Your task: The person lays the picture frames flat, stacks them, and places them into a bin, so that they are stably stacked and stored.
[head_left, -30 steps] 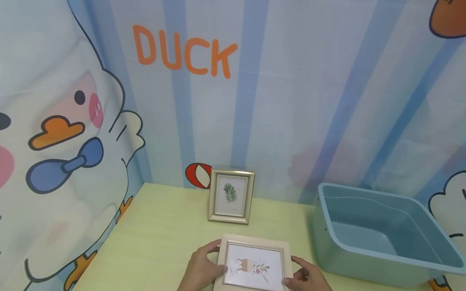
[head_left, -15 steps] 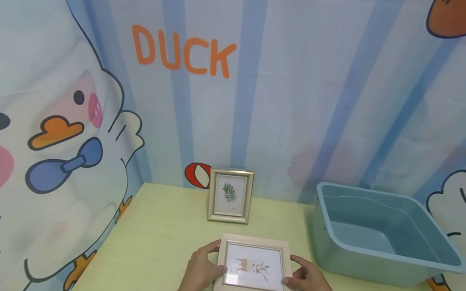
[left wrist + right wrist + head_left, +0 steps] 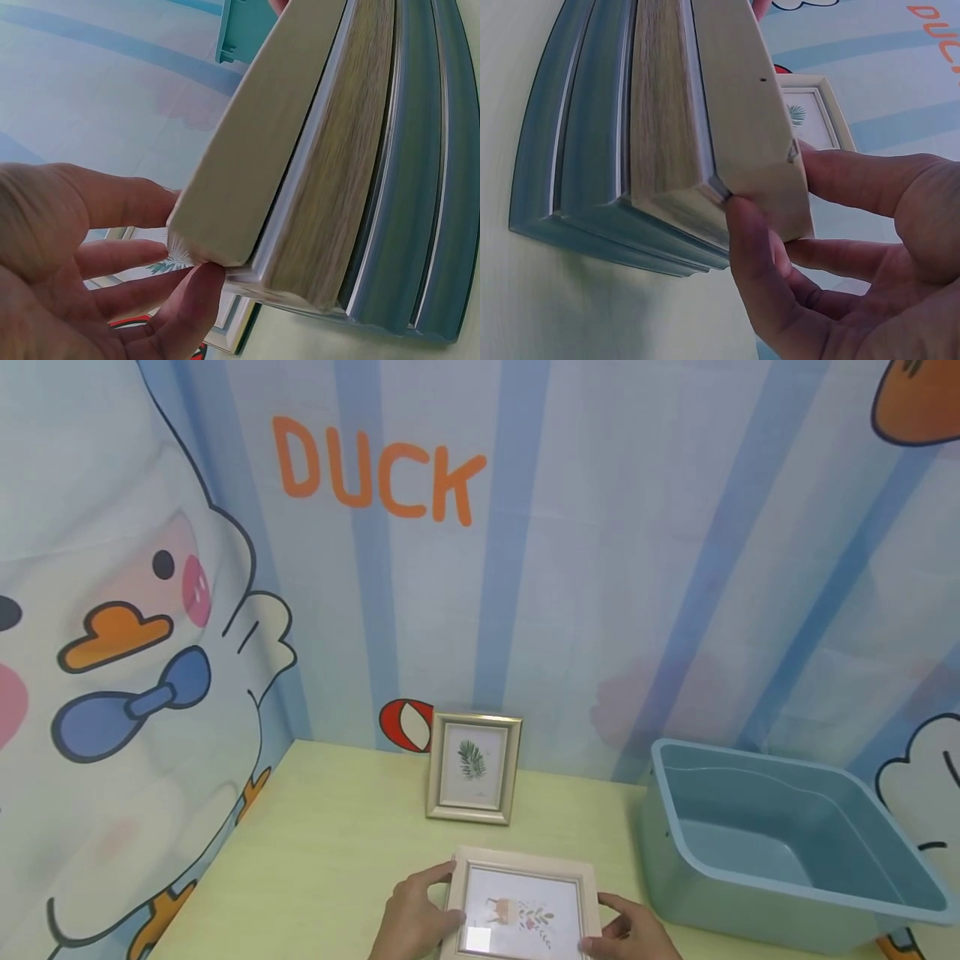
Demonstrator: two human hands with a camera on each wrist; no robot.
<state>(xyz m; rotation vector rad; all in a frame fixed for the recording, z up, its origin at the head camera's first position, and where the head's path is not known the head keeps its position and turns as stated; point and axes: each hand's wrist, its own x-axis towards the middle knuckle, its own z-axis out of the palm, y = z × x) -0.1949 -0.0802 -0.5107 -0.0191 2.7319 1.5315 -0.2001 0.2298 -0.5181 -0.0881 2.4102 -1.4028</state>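
A cream picture frame (image 3: 525, 857) with a drawing of a vase and flowers lies face up at the bottom of the head view. My left hand (image 3: 415, 912) pinches its left side, thumb over the front edge. On the opposite side my right hand (image 3: 632, 932) holds it between thumb and fingers. In the left wrist view the cream frame tops a stack, directly over a wood-grain frame (image 3: 337, 150) and two blue-green frames (image 3: 405, 187). The right wrist view shows my thumb (image 3: 754, 247) at the seam below the cream frame. The head view cuts off its near edge.
A gold picture frame (image 3: 472, 768) with a green leaf print stands upright at the back of the pale yellow table (image 3: 315, 852). To the right sits a blue-green plastic bin (image 3: 750, 897), its inside bare. A striped duck-print cloth (image 3: 570, 568) hangs behind.
Both hands keep their hold on the cream frame, which stays in place. A small bright reflection has appeared on its glass, and the head view has shifted slightly.
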